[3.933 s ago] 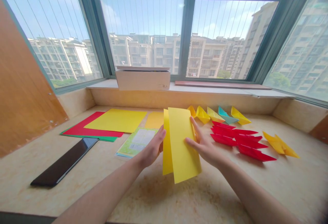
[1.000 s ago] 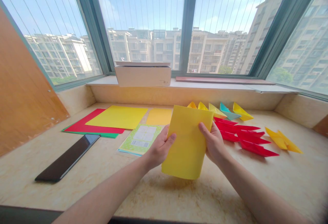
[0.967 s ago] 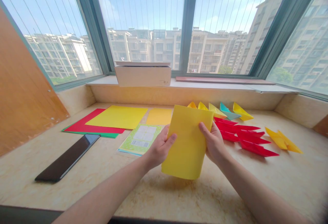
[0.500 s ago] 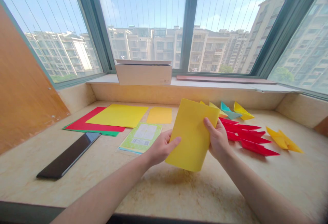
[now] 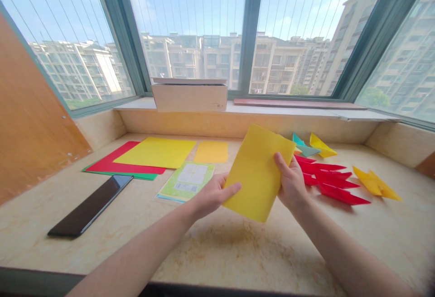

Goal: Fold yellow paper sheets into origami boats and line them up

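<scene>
A folded yellow sheet of paper (image 5: 258, 172) is held up above the stone sill, tilted with its top to the right. My left hand (image 5: 212, 195) pinches its lower left edge, thumb on the front. My right hand (image 5: 292, 184) grips its right edge, thumb over the front and fingers behind. Behind the sheet lie several folded paper boats: red ones (image 5: 326, 179) right of my right hand, yellow and teal ones (image 5: 314, 146) further back, and a yellow pair (image 5: 375, 183) at the right.
Flat yellow, red and green sheets (image 5: 136, 159) lie stacked at the left, with a smaller orange-yellow sheet (image 5: 211, 152) and a green printed packet (image 5: 186, 181) beside them. A dark phone (image 5: 90, 206) lies near the front left. A cardboard box (image 5: 189, 95) stands on the window ledge.
The sheet has been folded shut since the oldest frame, then rotated clockwise and raised a little. Both hands kept hold of it, my left sliding to the lower edge.
</scene>
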Motion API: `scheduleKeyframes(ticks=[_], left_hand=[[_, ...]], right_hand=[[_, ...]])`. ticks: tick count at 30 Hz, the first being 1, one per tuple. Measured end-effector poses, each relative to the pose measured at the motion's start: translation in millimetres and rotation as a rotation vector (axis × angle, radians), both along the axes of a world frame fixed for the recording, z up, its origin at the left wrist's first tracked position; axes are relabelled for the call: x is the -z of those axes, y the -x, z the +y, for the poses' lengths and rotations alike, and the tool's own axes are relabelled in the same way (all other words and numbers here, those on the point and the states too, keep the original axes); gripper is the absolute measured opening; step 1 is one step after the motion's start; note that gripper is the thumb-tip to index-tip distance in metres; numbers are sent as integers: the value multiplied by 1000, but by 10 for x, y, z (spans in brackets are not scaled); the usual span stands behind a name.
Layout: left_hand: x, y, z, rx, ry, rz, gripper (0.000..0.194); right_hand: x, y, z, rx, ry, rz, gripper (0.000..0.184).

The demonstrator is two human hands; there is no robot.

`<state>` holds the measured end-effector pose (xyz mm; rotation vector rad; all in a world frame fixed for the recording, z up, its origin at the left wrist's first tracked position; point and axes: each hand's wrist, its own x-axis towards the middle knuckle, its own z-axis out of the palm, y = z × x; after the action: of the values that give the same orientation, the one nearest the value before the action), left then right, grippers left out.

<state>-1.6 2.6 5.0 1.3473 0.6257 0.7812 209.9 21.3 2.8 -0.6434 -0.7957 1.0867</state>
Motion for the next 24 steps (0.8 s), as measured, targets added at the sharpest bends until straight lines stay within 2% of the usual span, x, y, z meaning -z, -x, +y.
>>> scheduleKeyframes(ticks=[4,9,14,24], left_hand=[[24,16,4,51,-34,56,41],[70,9,34,43,-38,34,40],[61,7,56,-26,-21,15,45],[79,-7,61,18,-13,-17,41]], right_hand=[[-4,-37,16,19,20,22,45],[-6,-38,25,8,33,54,43],[-12,-43,38,45,27,57,46],[-18,-37,35,74,16,64,46]])
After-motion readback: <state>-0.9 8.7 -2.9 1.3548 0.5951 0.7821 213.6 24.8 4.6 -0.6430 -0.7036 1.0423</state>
